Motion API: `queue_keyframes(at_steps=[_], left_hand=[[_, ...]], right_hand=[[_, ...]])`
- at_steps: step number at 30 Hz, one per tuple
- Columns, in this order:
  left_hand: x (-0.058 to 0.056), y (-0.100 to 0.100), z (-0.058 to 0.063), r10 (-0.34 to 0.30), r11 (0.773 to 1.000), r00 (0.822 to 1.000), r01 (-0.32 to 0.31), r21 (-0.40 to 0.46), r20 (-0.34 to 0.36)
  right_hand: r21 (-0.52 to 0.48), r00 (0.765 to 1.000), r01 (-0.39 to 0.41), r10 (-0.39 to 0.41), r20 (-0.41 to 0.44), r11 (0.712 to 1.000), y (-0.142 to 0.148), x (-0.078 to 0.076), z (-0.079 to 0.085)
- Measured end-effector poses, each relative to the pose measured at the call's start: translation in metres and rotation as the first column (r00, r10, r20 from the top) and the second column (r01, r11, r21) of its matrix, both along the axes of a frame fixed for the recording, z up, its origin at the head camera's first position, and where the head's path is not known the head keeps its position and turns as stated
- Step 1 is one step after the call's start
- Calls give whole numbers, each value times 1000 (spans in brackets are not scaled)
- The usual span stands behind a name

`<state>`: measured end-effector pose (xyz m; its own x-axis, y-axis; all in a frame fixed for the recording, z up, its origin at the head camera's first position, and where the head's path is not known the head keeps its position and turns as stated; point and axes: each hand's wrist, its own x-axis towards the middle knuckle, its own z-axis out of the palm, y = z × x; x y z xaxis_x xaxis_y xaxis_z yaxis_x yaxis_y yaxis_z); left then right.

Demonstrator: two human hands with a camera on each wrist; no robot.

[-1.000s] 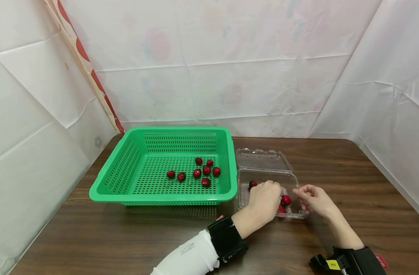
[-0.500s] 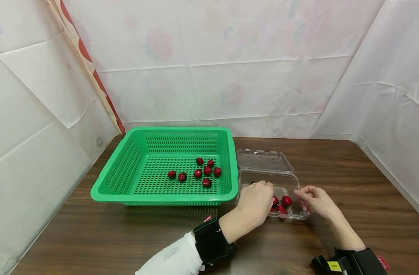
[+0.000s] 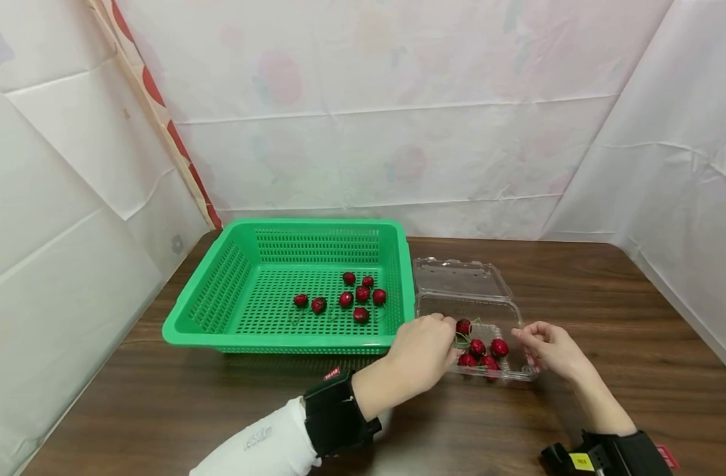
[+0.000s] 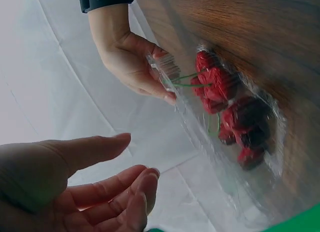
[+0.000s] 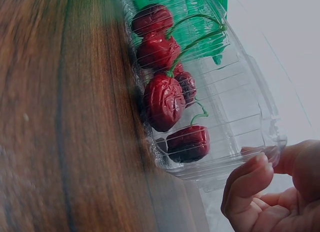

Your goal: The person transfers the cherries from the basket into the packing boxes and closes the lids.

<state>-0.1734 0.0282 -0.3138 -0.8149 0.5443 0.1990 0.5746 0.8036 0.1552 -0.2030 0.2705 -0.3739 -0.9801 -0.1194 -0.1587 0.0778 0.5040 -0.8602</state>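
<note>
A clear plastic clamshell box (image 3: 461, 277) stands on the table with its lid laid back. Several dark red cherries (image 3: 499, 348) with green stems lie inside it. My right hand (image 3: 550, 347) pinches the box's right rim; the right wrist view shows thumb and fingers on the plastic edge (image 5: 272, 137). At the box's left side, beside the green basket, is my left hand (image 3: 425, 347). Its thumb and fingers (image 4: 112, 192) are apart in the left wrist view, with nothing between them. In the head view this hand hides the box's left part.
The green perforated basket (image 3: 285, 341) stands to the left of the box, close beside it. Several cherries (image 3: 361, 315) lie on the right half of its floor. White sheets (image 3: 363, 145) hang behind the brown wooden table (image 3: 458, 430) and along both sides.
My left hand has moved left, from over the middle of the box toward the basket, uncovering more cherries in the box. My right hand has stayed at the box's rim.
</note>
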Motion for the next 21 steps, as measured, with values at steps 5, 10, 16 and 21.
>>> queue_keyframes(at_steps=[5,10,16,21], left_hand=[[0,-10,10,-40,999,996,37,36,78],[-2,-18,19,-73,995,988,63,72,135],[-5,-25,27,-128,986,969,102,130,211],[-11,-33,35,-188,973,940,139,183,286]], right_hand=[[-1,1000,0,0,2,1000,0,0,1],[-19,1000,-2,2,9,1000,1,0,2],[-17,1000,1,0,13,1000,0,0,1],[-12,1000,4,-4,18,1000,0,-1,1]])
